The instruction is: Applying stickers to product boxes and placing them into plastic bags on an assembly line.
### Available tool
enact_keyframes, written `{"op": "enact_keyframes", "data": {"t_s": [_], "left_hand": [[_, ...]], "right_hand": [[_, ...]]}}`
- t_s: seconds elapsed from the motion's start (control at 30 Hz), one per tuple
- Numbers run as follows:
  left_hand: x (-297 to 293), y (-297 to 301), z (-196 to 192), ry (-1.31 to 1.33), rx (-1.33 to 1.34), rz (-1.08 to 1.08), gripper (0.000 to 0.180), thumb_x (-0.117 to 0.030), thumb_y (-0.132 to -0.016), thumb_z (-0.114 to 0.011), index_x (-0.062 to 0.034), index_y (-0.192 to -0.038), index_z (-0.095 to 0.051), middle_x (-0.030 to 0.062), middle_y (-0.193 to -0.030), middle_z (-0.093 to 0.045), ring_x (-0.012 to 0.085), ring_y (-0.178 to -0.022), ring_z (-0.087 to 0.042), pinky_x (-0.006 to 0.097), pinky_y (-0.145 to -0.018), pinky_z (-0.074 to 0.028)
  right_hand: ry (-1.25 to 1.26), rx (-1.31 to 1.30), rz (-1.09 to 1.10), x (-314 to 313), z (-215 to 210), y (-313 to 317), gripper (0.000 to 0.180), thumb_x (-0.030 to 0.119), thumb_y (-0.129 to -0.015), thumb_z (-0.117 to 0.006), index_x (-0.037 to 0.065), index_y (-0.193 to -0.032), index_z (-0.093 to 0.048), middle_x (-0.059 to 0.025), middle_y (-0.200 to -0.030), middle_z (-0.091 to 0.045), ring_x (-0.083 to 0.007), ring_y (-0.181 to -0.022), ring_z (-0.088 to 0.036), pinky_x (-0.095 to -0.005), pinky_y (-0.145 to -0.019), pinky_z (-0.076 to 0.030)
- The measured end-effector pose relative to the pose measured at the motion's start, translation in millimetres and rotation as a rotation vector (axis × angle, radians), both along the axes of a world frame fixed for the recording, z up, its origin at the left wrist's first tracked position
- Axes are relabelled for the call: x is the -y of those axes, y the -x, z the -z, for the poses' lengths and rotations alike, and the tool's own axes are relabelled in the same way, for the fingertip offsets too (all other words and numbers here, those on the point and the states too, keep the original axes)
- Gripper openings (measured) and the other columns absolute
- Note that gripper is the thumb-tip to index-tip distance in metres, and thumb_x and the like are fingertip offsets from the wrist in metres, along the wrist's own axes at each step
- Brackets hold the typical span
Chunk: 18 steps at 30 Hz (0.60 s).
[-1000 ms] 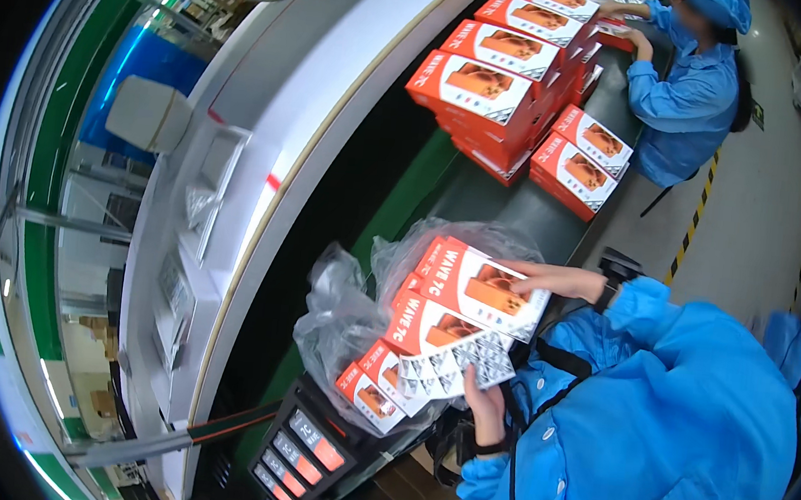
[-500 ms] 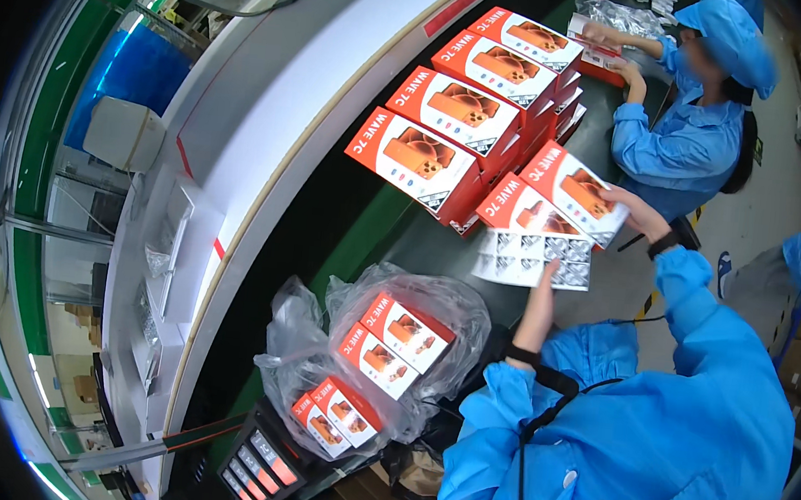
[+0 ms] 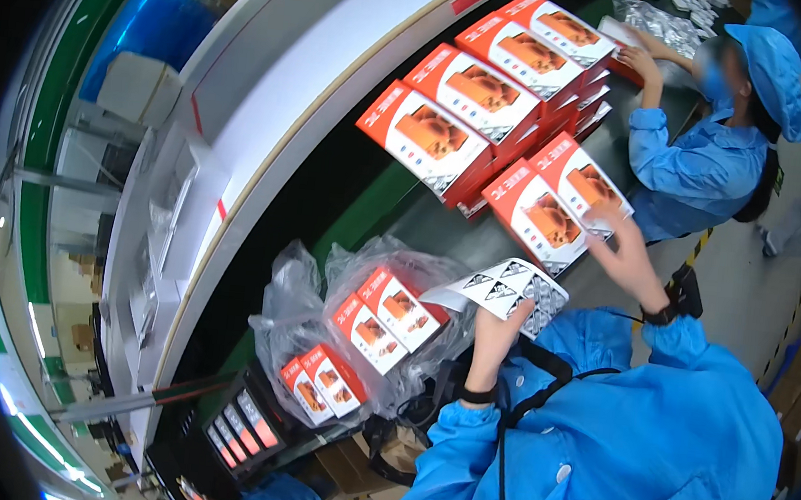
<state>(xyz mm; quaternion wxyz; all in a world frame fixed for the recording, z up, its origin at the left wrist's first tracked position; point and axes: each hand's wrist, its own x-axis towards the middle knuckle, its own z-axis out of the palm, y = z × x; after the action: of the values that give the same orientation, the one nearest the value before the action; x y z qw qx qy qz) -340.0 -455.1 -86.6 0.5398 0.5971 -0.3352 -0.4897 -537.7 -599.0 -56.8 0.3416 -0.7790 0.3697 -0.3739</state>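
My left hand point(image 3: 497, 342) holds a curled white sheet of stickers point(image 3: 504, 288) with black-and-silver marks, clear of the boxes. My right hand point(image 3: 627, 257) rests its outstretched fingers on the lower part of a red-and-white phone box point(image 3: 580, 175); whether a sticker lies under the fingertips is hidden. Against that box lies a second phone box point(image 3: 539, 214) of the same kind, both face up on the dark work surface. Just beyond them stand stacks of matching phone boxes point(image 3: 476, 90) in a stepped row.
A clear plastic bag point(image 3: 276, 306) with several smaller-looking phone boxes point(image 3: 390, 311) lies at the left. Beside it sits a black tray point(image 3: 246, 432) with slots. A white ledge point(image 3: 284, 116) borders the bench. A co-worker point(image 3: 703, 162) in blue works at the far right.
My left hand has drawn the sticker sheet nearer to me, off the boxes, and the sheet now curls. My right hand has shifted from the box's right edge onto its lower face.
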Motion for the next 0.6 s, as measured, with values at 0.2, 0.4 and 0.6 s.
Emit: {"op": "enact_keyframes", "data": {"t_s": [0.2,0.4,0.6], "left_hand": [[-78.1,-32.4,-51.8,-0.03,-0.039,-0.159,0.032,-0.003,-0.079,-0.07,0.0044,-0.108,-0.058,0.0078,-0.101,-0.066,0.0128,-0.087,-0.062,0.026,-0.075,-0.049],[-137.0,-43.4,-65.2,0.063,-0.047,-0.606,0.038,0.002,-0.084,-0.064,0.0034,-0.118,-0.046,0.0098,-0.103,-0.062,0.0115,-0.091,-0.059,0.023,-0.077,-0.048],[-193.1,-78.4,-56.5,-0.013,0.166,-0.709,0.034,-0.009,-0.084,-0.067,0.0016,-0.112,-0.052,0.0079,-0.093,-0.066,0.0097,-0.083,-0.06,0.025,-0.071,-0.048]], "right_hand": [[-0.674,0.043,-0.654,-86.9,-5.7,-81.3,0.015,0.014,-0.09,-0.06,-0.001,-0.085,-0.061,-0.0009,-0.07,-0.058,-0.0026,-0.065,-0.05,-0.0222,-0.054,-0.041],[-0.983,0.269,-0.53,-147.3,-17.6,-150.8,0.01,0.01,-0.088,-0.063,0.002,-0.087,-0.057,0.0026,-0.081,-0.051,0.0,-0.07,-0.048,-0.0176,-0.057,-0.039],[-0.387,-0.037,-0.717,-189.5,-24.5,-201.0,0.013,0.004,-0.078,-0.07,0.005,-0.089,-0.064,-0.0064,-0.087,-0.057,-0.0162,-0.078,-0.057,-0.0269,-0.066,-0.046]]}}
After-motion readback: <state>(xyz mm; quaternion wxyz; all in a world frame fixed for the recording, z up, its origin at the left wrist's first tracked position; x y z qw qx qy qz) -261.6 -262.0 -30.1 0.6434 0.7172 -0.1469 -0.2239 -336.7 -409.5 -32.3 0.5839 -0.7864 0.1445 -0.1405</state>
